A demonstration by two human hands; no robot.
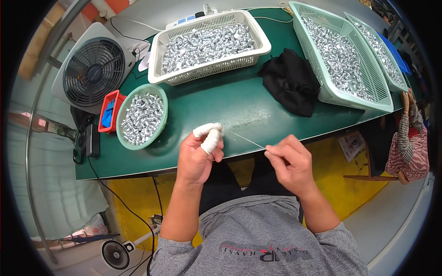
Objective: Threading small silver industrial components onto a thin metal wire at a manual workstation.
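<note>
Green tabletop bore baskets of metal pieces. Left hand, white wraps on thumb and finger, was curled, its grip unclear; right hand pinched a thin strand slanting between the hands. Wrapping looked done; work with the strand, unfinished.

A workshop: baskets of metal parts on a green bench
</note>
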